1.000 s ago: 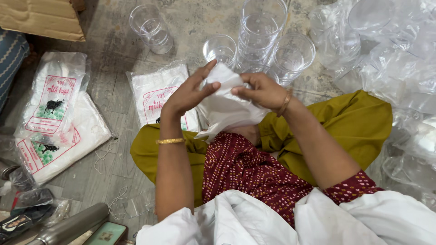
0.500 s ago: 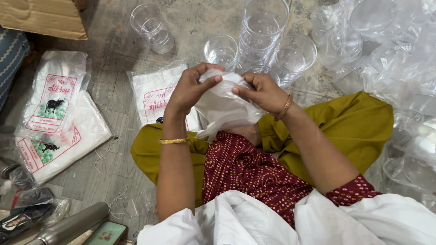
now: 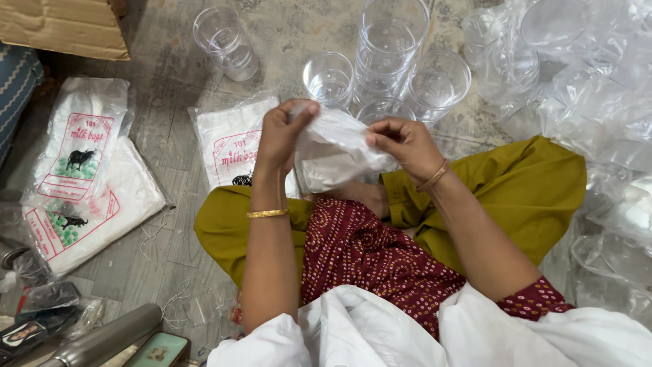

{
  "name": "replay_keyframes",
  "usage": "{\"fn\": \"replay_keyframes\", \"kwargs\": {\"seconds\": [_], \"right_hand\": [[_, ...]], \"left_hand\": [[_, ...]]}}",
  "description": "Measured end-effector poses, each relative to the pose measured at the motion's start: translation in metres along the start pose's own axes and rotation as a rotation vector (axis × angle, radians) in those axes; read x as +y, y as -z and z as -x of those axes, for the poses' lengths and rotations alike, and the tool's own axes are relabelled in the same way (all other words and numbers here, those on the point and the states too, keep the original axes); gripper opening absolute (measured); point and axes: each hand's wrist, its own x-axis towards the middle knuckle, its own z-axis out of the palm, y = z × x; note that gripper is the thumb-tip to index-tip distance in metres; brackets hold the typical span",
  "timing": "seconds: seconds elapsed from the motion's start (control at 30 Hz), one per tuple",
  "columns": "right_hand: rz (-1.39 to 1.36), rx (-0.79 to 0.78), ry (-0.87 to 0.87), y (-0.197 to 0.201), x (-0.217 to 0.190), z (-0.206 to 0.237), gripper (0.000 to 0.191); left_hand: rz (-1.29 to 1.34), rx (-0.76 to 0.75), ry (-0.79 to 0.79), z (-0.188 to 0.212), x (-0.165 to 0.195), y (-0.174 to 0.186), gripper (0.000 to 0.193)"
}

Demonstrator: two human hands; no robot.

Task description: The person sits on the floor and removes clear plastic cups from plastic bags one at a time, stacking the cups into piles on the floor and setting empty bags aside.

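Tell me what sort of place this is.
Probably a home or small workshop floor used for packing: clear plastic cups stand on the stone floor, printed bag packs lie nearby, and both hands hold a thin white bag.

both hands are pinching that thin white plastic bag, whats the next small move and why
Probably pull the two pinches apart to open the bag's mouth. The left hand and right hand each grip an upper edge of the white plastic bag, which looks crumpled and closed, held above the lap with clear plastic cups standing just beyond.
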Motion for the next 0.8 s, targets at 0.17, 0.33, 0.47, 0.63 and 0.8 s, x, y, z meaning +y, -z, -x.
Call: {"fn": "replay_keyframes", "kwargs": {"seconds": [0.17, 0.33, 0.47, 0.63, 0.8], "right_hand": [[0.112, 0.125, 0.039, 0.001, 0.001, 0.012, 0.018], [0.289, 0.199, 0.052, -0.01, -0.006, 0.019, 0.021], [0.327, 0.253, 0.142, -0.015, -0.016, 0.023, 0.023], [-0.005, 0.117, 0.225, -0.004, -0.021, 0.023, 0.025], [0.116, 0.224, 0.082, 0.007, -0.017, 0.016, 0.022]], "left_hand": [[0.046, 0.056, -0.137, 0.003, -0.008, -0.002, 0.022], [-0.031, 0.1, -0.194, 0.008, -0.005, -0.023, 0.024], [-0.088, 0.012, -0.074, 0.014, 0.01, -0.03, 0.031], [-0.313, 0.062, -0.22, 0.021, 0.023, -0.045, 0.027], [-0.441, 0.077, -0.466, 0.033, 0.043, -0.055, 0.03]]}}
